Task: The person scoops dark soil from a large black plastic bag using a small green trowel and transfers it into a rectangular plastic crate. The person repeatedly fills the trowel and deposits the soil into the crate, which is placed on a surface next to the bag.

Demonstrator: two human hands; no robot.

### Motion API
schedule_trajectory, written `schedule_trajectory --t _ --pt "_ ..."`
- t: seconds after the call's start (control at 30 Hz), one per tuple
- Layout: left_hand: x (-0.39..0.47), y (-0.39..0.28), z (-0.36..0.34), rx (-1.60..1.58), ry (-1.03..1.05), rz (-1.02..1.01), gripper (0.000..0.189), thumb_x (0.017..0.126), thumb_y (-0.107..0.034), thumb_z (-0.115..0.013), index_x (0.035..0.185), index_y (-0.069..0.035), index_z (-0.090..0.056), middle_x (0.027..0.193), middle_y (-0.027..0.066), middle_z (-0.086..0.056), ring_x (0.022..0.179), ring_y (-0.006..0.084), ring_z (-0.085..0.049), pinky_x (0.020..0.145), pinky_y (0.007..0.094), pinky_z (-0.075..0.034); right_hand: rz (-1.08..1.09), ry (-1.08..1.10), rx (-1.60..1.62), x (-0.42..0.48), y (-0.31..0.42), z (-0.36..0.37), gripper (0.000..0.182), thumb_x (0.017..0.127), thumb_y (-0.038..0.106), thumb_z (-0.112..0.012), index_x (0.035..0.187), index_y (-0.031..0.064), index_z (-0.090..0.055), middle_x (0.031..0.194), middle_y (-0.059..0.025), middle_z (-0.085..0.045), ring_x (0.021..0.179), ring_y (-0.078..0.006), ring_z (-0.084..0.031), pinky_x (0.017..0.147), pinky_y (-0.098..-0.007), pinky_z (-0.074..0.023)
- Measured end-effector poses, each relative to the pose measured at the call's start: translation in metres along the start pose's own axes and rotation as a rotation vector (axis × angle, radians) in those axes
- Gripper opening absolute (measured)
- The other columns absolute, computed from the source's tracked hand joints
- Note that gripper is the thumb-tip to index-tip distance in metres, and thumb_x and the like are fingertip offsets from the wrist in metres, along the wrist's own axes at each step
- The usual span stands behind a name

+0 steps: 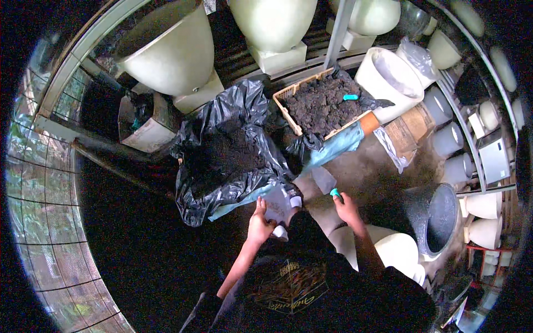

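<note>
My left hand (260, 224) grips a flat, pale grey blade-like piece (275, 205) with dark specks on its face. A white part (280, 233) shows by the thumb; whether it is the handle is unclear. In my right hand (347, 210) is a putty knife (324, 180) with a broad grey blade and a teal handle, its blade over the floor. Just beyond my left hand, black plastic sheeting (241, 104) lines a low container of dark soil (237, 152). Past the putty knife stands a tan plastic crate (287, 118) filled with clumpy dark soil (322, 104).
A teal-handled tool (350, 97) rests in the crate's soil. Large pale pots (175, 58) line the back, beside a cardboard box (148, 125). A white bucket (389, 81), a paper sack (406, 125) and grey pots (447, 139) stand right. A dark round tub (442, 220) sits nearer.
</note>
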State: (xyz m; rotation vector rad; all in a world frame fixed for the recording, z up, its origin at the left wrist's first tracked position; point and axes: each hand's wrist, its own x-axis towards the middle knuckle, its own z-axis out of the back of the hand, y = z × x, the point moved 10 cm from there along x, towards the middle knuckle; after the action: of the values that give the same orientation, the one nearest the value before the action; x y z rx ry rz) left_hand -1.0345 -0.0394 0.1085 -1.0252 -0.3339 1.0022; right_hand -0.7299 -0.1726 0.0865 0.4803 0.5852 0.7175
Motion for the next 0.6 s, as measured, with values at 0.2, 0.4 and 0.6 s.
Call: schedule_trajectory --t 0.2,0.4,0.6 --pt "-0.026 0.052 0.021 -0.052 -0.131 0.081 0.084 0.063 -0.004 -0.071 0.136 0.007 -0.032 0.145 0.0273 -0.024 0.130 0.0343 -0.037 0.103 0.0344 -0.038 -0.113 -0.087 0.038 0.108 -0.020 -0.093 0.041 0.089 0.033 -0.052 0.109 -0.0028 -0.055 0.102 -0.0292 -0.059 0.099 -0.0450 -0.055 0.087 -0.0491 -0.0423" --pt "-0.058 0.131 0.025 -0.320 -0.275 0.381 0.083 0.064 0.000 -0.071 0.137 0.007 -0.031 0.148 0.0241 -0.022 0.130 0.0250 -0.039 0.101 0.0297 -0.038 0.058 0.048 -0.150 0.138 0.044 -0.166 0.036 0.086 0.030 -0.053 0.112 0.0043 -0.053 0.088 -0.0235 -0.063 0.082 -0.0414 -0.061 0.071 -0.0509 -0.0472" --pt "-0.041 0.099 0.023 -0.183 -0.272 0.390 0.083 0.066 0.005 -0.069 0.138 0.007 -0.028 0.150 0.0212 -0.016 0.134 0.0241 -0.031 0.105 0.0319 -0.033 0.211 0.343 -0.246 0.132 0.050 -0.152 0.035 0.085 0.032 -0.054 0.107 0.0046 -0.055 0.090 -0.0214 -0.064 0.087 -0.0398 -0.061 0.075 -0.0493 -0.0484"
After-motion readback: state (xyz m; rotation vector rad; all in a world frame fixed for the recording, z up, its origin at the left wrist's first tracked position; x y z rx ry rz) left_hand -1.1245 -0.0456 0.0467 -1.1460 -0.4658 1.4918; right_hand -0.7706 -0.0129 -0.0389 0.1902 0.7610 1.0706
